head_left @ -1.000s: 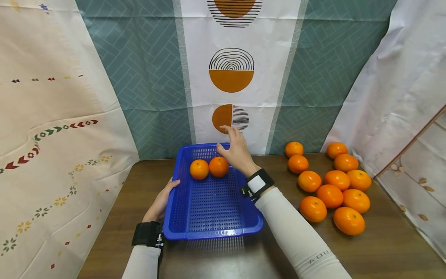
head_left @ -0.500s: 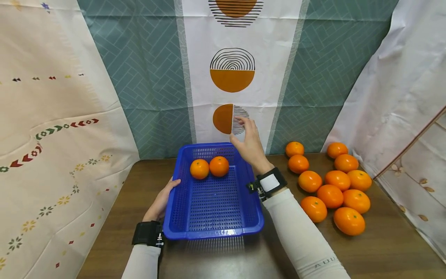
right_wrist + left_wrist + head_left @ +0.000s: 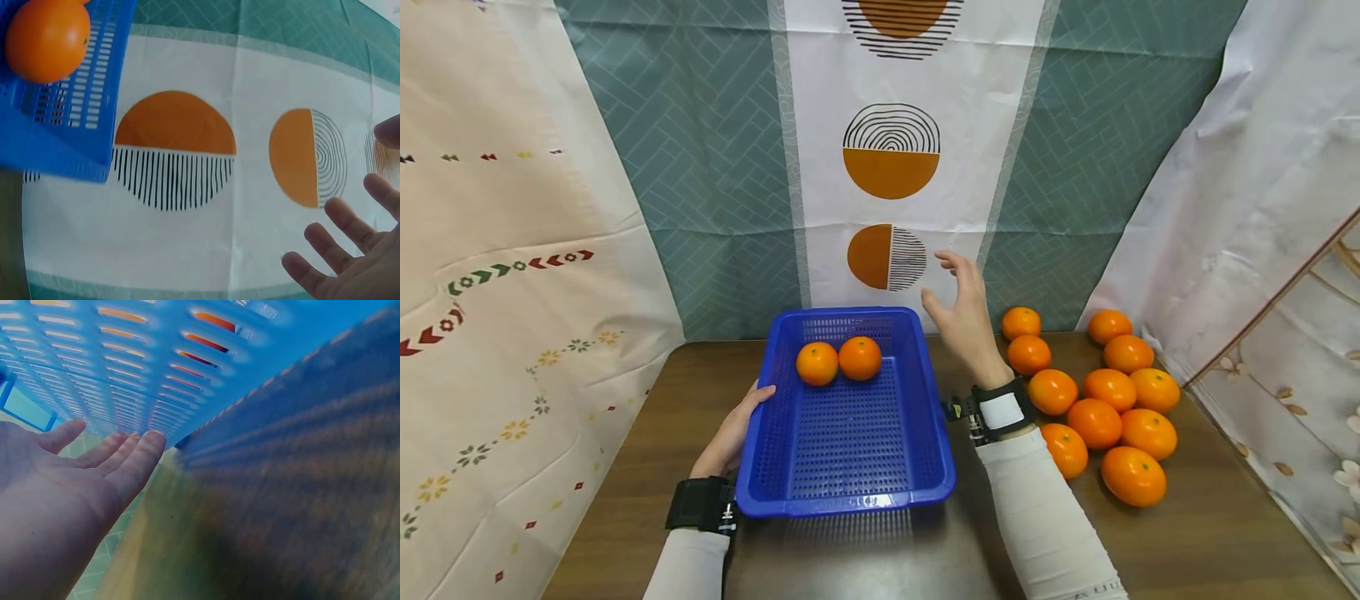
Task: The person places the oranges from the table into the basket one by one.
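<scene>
Two oranges, one (image 3: 817,364) and another (image 3: 860,358), lie side by side at the back of a blue plastic basket (image 3: 846,503). My left hand (image 3: 727,435) rests against the basket's left side, thumb at the rim; in the left wrist view the fingers of this hand (image 3: 81,481) extend along the slotted wall (image 3: 144,369). My right hand (image 3: 967,321) is raised beyond the basket's back right corner, holding nothing, with fingers spread and slightly bent. The right wrist view has that hand (image 3: 356,256) apart from the basket (image 3: 62,147) and an orange (image 3: 47,39).
Several oranges (image 3: 1094,423) are grouped on the brown table (image 3: 1210,533) to the right of the basket, close to my right forearm. A patterned cloth (image 3: 891,83) hangs behind the table, with pale cloths (image 3: 512,333) at the sides.
My right hand has moved rightward from above the basket, clear of the two oranges. The left hand stays at the basket's side. The head view has shifted slightly.
</scene>
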Demonstrator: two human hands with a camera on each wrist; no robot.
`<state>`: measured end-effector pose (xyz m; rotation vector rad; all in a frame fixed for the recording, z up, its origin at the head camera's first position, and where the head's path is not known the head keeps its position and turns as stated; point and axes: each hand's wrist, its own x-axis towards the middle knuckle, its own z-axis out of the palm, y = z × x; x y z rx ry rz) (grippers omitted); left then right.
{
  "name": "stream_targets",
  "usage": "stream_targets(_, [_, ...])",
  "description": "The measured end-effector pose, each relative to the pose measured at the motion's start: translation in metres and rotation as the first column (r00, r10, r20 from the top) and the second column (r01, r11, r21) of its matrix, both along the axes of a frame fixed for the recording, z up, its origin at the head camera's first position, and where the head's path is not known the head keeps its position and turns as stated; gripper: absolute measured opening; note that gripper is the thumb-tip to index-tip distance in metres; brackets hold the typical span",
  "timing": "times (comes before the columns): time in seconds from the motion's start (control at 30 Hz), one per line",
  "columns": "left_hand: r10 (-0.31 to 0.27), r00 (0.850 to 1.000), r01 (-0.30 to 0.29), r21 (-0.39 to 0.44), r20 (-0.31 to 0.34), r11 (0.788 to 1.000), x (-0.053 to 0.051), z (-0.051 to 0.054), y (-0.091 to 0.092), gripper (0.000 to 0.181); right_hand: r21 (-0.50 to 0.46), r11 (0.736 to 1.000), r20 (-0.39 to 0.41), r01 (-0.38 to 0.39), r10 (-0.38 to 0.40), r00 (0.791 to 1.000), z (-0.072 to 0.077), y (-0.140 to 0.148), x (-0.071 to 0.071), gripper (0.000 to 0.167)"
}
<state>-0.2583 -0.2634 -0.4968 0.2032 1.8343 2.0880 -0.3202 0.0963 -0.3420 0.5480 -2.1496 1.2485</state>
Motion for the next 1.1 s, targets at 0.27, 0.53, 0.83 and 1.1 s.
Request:
stream_targets(0.27, [-0.003, 1.0, 0.003, -0.001, 0.007, 1.0, 0.001, 0.001, -0.002, 0.07, 0.021, 0.997, 0.009, 0.071, -0.071, 0.997, -0.011, 0.016, 0.011, 0.052])
stream_targets(0.53, [0.005, 1.0, -0.005, -0.011, -0.006, 1.0, 0.001, 0.001, -0.001, 0.069, 0.075, 0.989, 0.002, 0.127, -0.127, 0.992, -0.03, 0.03, 0.024, 0.051])
stream_targets(0.83, [0.001, 1.0, -0.001, -0.016, 0.002, 1.0, 0.003, 0.001, -0.001, 0.069, 0.107, 0.981, 0.01, 0.163, -0.165, 0.986, -0.041, 0.045, 0.04, 0.052])
stream_targets(1.1, [-0.001, 1.0, 0.001, -0.005, 0.006, 1.0, 0.002, 0.002, -0.002, 0.068, 0.189, 0.951, 0.082, 0.245, -0.264, 0.961, -0.045, 0.061, 0.051, 0.049])
